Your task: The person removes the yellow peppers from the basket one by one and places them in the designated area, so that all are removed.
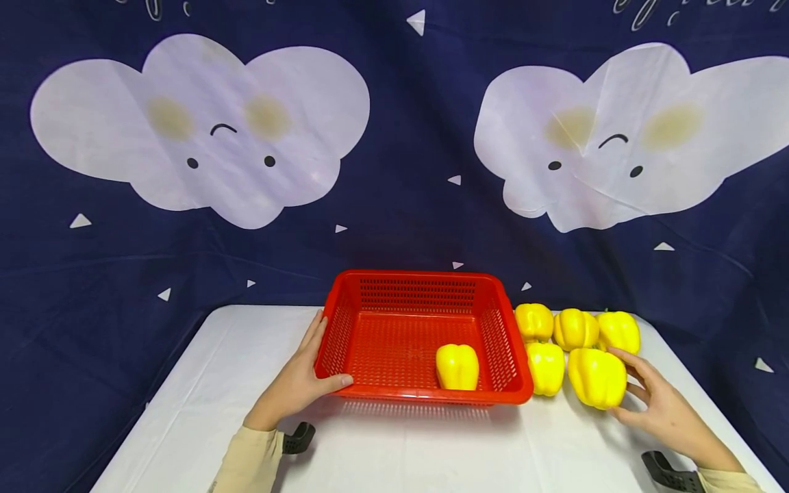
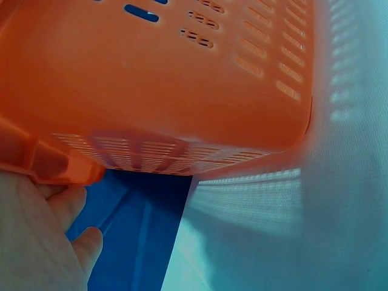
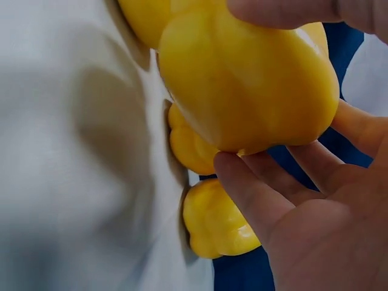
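Note:
A red plastic basket (image 1: 425, 395) with slotted walls stands on the table, one yellow bell pepper (image 1: 457, 368) inside near its front right. My left hand (image 1: 298, 376) holds the basket's left rim, thumb over the front corner and fingers along the outer side. In the left wrist view, fingertips (image 2: 73, 203) lie right at the basket's rim (image 2: 73, 167). At the right, my right hand (image 1: 668, 414) grips the nearest yellow bell pepper (image 1: 596, 378). Seen from the right wrist, thumb and fingers surround this pepper (image 3: 248, 85), which is tilted close over the table.
Several more yellow bell peppers (image 1: 576, 329) sit in a cluster beside the basket's right wall. The white-covered table (image 1: 394, 459) ends at the back against a dark blue cloth (image 1: 419, 226) printed with clouds. A black wrist strap (image 1: 299, 438) is on the left wrist.

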Action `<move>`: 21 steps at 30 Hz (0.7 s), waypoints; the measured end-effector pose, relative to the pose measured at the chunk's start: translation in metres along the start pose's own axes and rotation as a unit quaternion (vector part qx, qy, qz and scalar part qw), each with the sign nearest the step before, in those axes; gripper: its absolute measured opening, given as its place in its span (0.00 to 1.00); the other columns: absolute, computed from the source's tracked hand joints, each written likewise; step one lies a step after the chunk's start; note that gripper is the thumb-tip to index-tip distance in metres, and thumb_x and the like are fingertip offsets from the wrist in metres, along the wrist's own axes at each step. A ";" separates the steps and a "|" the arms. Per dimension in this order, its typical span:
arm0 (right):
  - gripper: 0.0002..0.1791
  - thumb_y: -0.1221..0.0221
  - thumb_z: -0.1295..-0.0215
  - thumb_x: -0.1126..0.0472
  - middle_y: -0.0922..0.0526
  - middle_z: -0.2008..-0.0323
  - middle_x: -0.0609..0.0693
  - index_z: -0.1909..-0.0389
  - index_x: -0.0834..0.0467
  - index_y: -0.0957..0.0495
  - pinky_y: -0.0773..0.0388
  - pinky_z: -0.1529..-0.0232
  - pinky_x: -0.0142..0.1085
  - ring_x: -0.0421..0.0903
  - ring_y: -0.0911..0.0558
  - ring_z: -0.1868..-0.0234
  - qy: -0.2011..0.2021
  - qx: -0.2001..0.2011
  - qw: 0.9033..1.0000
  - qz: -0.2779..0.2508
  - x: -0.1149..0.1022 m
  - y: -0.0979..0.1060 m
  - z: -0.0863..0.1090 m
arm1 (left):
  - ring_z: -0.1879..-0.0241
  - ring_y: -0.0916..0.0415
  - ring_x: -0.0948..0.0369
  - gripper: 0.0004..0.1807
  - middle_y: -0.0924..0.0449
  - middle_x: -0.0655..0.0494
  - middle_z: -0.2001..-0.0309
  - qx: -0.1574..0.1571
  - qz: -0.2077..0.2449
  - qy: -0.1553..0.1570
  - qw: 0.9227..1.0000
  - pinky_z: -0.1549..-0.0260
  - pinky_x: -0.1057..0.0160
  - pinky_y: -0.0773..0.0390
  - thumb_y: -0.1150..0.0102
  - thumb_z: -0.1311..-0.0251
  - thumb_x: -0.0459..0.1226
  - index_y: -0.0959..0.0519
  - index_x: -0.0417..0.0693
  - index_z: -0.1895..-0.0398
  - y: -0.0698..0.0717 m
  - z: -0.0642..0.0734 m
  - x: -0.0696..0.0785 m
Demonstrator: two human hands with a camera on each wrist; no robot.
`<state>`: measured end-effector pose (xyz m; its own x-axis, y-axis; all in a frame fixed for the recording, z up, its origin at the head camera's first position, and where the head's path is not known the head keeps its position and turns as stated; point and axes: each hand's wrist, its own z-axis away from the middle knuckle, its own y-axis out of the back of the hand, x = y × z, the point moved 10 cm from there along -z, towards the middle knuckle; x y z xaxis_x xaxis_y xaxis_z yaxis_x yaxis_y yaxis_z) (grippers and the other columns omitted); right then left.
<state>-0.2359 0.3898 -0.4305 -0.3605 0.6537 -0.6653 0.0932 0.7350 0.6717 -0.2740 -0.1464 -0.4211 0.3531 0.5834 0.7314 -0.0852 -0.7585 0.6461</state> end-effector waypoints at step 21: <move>0.55 0.23 0.58 0.71 0.36 0.37 0.50 0.27 0.66 0.42 0.28 0.54 0.15 0.14 0.39 0.47 -0.048 -0.047 0.998 0.022 0.022 -0.012 -0.005 | 0.24 0.53 0.39 0.64 0.69 0.51 0.18 0.001 -0.003 -0.006 1.000 0.36 0.31 0.39 0.29 0.47 0.57 0.59 0.39 0.19 0.000 -0.001 -0.001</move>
<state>-0.2493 0.3951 -0.4516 -0.2678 0.7018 -0.6601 0.0178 0.6886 0.7249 -0.2756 -0.1469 -0.4217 0.3640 0.5853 0.7245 -0.0802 -0.7553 0.6505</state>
